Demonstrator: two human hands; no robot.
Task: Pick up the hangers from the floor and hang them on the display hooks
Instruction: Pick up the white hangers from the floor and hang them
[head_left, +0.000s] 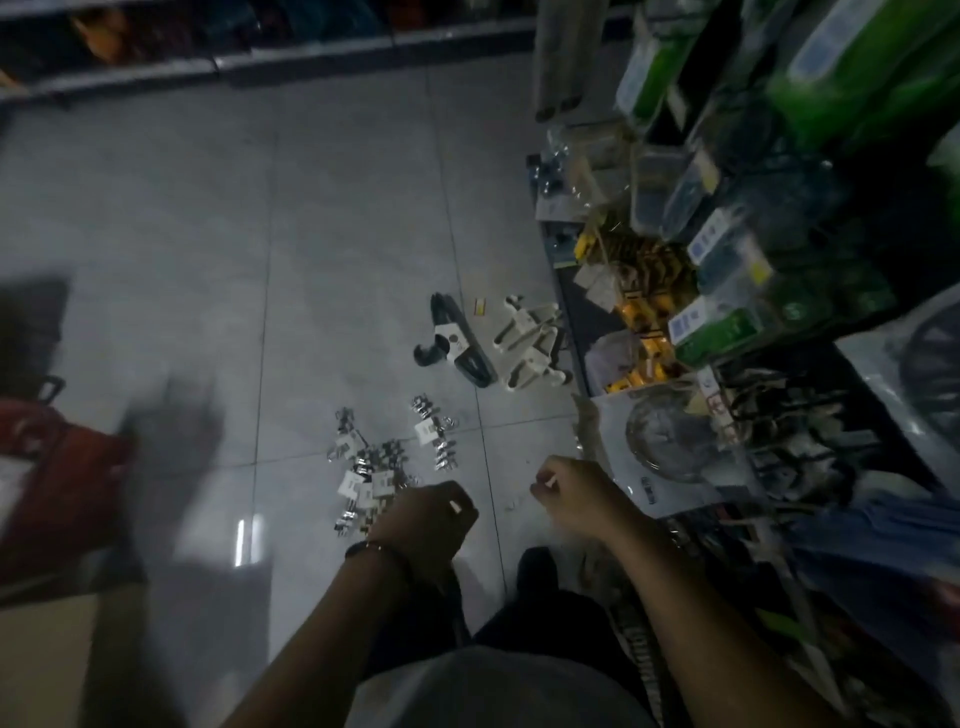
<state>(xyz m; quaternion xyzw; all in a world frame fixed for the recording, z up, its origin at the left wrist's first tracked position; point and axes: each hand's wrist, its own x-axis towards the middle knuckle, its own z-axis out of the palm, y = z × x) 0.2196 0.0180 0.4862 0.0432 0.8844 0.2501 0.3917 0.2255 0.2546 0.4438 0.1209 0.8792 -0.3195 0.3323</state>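
Note:
A bundle of dark green hangers (460, 340) lies on the grey tiled floor, with a bundle of beige hangers (530, 343) right beside it at the foot of the display rack (779, 291). Nearer to me, small metal clip hangers with white tags (374, 467) are scattered on the tiles. My left hand (428, 514) hovers over the near edge of that pile, fingers curled. My right hand (569, 493) is raised a little to the right, also curled into a fist. A small pale spot shows at each hand; I cannot tell what it is.
The rack on the right is crowded with hanging packaged goods, green boxes (857, 67) and yellow items (644, 312). A red bag (57, 467) sits at the left. Low shelves (208, 62) run along the far side. My dark shoe (537, 566) stands below my hands.

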